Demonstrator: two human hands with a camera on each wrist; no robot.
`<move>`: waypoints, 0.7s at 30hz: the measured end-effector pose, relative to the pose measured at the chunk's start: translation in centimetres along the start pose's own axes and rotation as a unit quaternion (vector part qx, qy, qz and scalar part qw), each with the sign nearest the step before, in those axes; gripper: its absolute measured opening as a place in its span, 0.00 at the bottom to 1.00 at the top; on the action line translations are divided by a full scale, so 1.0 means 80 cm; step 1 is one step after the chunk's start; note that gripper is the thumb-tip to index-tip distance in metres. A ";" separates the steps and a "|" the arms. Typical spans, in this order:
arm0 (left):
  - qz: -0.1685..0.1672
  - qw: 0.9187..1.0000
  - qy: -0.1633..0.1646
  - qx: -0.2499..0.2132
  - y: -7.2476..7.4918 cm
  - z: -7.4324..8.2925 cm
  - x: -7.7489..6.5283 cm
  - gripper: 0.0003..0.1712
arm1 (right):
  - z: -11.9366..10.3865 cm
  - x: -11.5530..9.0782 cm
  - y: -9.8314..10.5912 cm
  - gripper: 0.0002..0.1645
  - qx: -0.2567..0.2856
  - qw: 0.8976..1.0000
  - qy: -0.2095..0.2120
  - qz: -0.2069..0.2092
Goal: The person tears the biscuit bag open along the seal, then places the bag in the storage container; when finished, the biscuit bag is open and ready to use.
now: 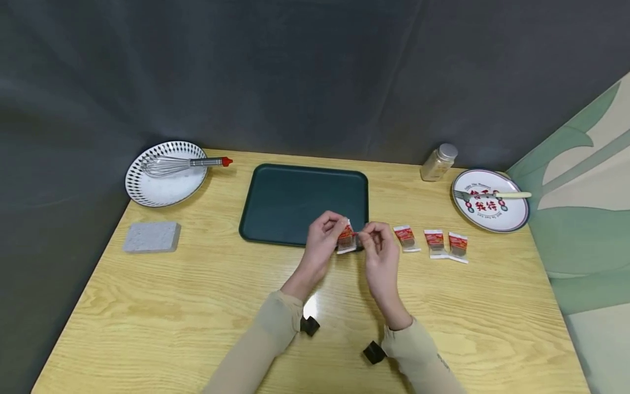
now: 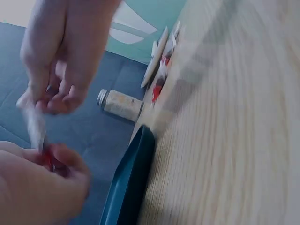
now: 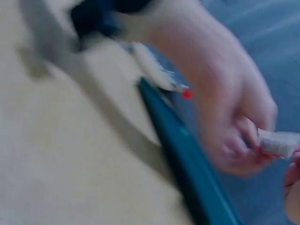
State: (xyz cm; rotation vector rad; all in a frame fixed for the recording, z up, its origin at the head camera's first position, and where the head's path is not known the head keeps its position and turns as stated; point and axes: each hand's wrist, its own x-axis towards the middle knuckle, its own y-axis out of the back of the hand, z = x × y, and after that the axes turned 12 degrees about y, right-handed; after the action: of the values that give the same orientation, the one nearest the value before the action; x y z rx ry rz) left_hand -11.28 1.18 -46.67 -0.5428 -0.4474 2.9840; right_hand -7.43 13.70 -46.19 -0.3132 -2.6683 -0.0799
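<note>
A small red-and-white snack packet (image 1: 346, 238), its brownish contents showing through, is held up between both hands over the tray's front right corner. My left hand (image 1: 321, 243) grips its left side between thumb and fingers. At the right edge of the wrapper my right hand (image 1: 381, 256) pinches with thumb and forefinger. The left wrist view shows the packet's pale wrapper (image 2: 35, 124) stretched between the two hands; blur hides whether it is torn. Several similar packets lie to the right, among them a nearer packet (image 1: 406, 238) and a farther one (image 1: 458, 246).
A dark green tray (image 1: 300, 200) lies behind the hands. Left are a patterned plate (image 1: 184, 189) bearing a whisk (image 1: 169, 165), and a grey block (image 1: 151, 237). Right stand a capped seasoning jar (image 1: 438, 163) and a plate (image 1: 484, 219) with a fork (image 1: 509, 195) across it.
</note>
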 end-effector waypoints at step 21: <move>-0.013 0.980 0.042 0.195 0.043 0.014 0.032 0.05 | 0.041 0.069 0.049 0.06 -0.214 0.940 -0.088 -0.252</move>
State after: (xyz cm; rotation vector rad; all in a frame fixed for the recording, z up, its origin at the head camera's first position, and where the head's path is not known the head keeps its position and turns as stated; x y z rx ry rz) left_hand -14.20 -2.09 -47.52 -0.6095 0.1381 2.8943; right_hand -12.77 19.04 -46.65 0.2563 -2.8194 -0.8339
